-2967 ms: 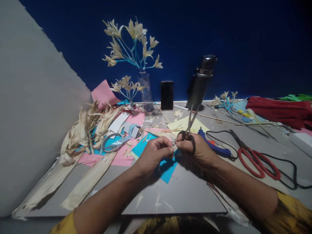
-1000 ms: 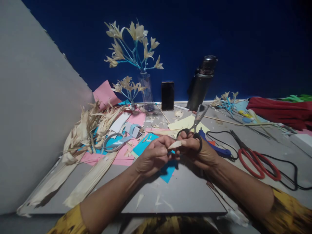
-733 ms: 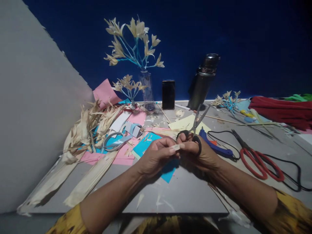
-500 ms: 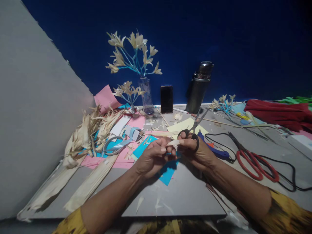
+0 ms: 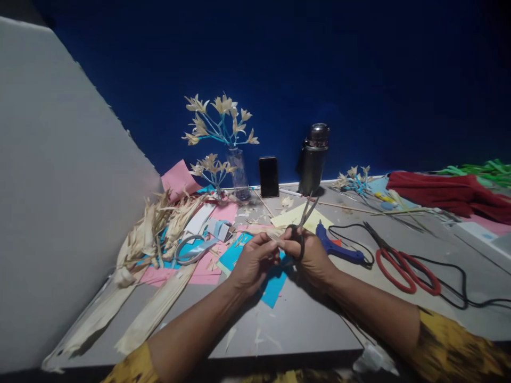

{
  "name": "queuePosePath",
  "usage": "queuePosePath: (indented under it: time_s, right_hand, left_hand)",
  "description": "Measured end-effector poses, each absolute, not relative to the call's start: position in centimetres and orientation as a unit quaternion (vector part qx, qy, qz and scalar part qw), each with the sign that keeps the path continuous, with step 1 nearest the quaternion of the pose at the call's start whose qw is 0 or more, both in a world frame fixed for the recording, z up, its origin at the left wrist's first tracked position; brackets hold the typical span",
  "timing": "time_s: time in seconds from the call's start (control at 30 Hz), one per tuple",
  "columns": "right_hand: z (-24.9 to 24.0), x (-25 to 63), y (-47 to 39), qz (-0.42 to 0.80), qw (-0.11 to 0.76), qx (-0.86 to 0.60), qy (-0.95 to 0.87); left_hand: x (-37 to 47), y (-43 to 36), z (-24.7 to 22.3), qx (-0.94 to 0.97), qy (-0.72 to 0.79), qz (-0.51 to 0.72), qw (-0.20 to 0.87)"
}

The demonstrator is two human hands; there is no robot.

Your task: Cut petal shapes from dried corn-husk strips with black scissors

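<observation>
My right hand (image 5: pixel 313 258) holds small black-handled scissors (image 5: pixel 306 214), blades pointing up and away. Its thumb and fingertips also meet a small pale husk petal (image 5: pixel 278 241), mostly covered by fingers. My left hand (image 5: pixel 255 263) is closed, pinching that petal from the other side. Both hands meet just above blue paper (image 5: pixel 274 290) on the table. Behind them, cream husk flowers (image 5: pixel 221 106) on blue stems stand in a clear bottle (image 5: pixel 238 173), with a smaller bunch (image 5: pixel 211 166) beside it.
Dried husks (image 5: pixel 146 229) and a tape roll (image 5: pixel 190 251) lie left. A blue glue gun (image 5: pixel 339 249) and red-handled scissors (image 5: pixel 405 266) lie right. A phone (image 5: pixel 269 177) and a steel flask (image 5: pixel 314 159) stand at the back, near a red cloth (image 5: pixel 443 192).
The view has tilted up slightly. The petal showed clearly between my hands before and is now mostly covered by my fingertips, which have drawn together. The black scissors stay in my right hand.
</observation>
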State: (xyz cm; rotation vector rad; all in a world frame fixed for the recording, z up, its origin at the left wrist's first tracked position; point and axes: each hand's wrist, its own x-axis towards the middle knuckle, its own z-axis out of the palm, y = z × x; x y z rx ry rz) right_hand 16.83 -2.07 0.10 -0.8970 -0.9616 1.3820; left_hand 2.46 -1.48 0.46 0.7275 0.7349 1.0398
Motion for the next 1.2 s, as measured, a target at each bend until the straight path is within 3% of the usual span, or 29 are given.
queuePosePath:
  time_s: [0.43, 0.83, 1.2]
  right_hand:
    - [-0.6, 17.2, -1.7, 0.558, 0.550, -0.432, -0.447]
    - [-0.3, 17.3, -1.5, 0.606, 0.508, -0.423, -0.442]
    - [-0.8, 17.3, -1.4, 0.608, 0.484, -0.451, -0.438]
  left_hand:
    - [2.2, -1.3, 0.0, 0.425, 0.402, 0.497, 0.641]
    - [1.6, -0.9, -0.2, 0.431, 0.425, 0.482, 0.633]
    - [1.1, -1.3, 0.7, 0.593, 0.450, 0.510, 0.433]
